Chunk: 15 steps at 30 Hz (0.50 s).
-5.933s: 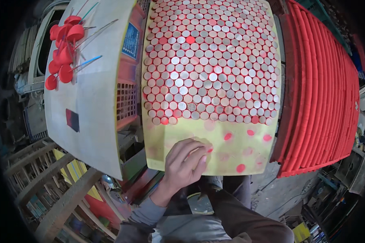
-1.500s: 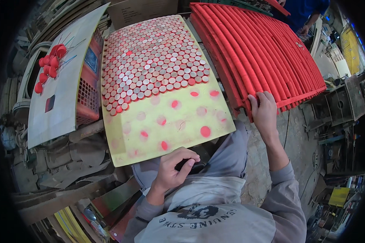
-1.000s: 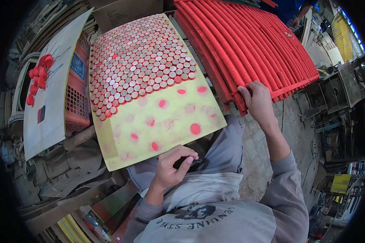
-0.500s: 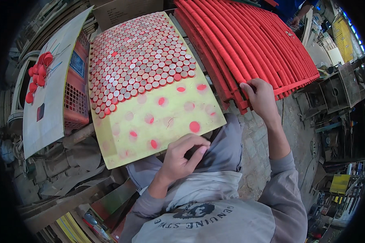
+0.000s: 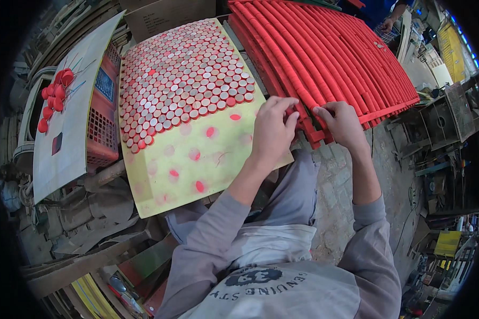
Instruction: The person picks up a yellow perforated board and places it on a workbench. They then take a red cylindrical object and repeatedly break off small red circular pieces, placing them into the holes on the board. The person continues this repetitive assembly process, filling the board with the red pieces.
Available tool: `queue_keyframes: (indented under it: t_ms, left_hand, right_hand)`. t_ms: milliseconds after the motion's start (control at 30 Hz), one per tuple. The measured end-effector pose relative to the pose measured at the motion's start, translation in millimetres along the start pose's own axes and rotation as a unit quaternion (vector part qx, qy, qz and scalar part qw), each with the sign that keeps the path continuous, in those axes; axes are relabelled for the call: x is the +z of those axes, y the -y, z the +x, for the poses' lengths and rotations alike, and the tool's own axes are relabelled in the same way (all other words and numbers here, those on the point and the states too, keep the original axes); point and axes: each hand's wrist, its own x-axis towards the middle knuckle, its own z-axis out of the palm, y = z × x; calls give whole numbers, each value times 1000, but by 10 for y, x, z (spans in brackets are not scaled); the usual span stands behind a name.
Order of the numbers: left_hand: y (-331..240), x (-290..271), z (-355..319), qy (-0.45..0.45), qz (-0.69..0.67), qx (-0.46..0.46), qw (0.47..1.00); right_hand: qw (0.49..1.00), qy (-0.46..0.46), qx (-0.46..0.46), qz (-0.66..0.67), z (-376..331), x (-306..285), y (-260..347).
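Note:
Rows of red discs lie packed end to end on a red slatted rack (image 5: 324, 58) at the right. My right hand (image 5: 343, 125) is at the rack's near end, its thumb and fingers bent together at the end of a row. What they pinch is hidden. My left hand (image 5: 274, 127) hovers over the near right edge of a pale yellow board (image 5: 170, 196), close to the rack's left corner. Its fingers are curled, with a gap to the thumb and nothing visible between them. Many round discs (image 5: 186, 80) with pale faces and red sides cover the board's far part.
Left of the board, a white panel (image 5: 64, 159) carries several red round pieces (image 5: 55, 95) and thin sticks, beside a red plastic basket (image 5: 101, 133). A cardboard box (image 5: 170, 18) stands behind. Another person's hand (image 5: 387, 25) shows at the far right. Wooden scraps lie lower left.
My left hand has moved up and right from above my lap to beside the red rack. My right hand stays at the rack's near end.

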Motion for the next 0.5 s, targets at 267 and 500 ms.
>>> queue_keyframes:
  t_ms: [267,500]
  left_hand:
    - [-87,131,158,14,-48,-52,997]
    - [182,-264,85,39,-240,-78,967]
  right_hand:
    - [993,87,31,73,116,-275,-238]
    - [955,146,-14,258,116,-180,-109]
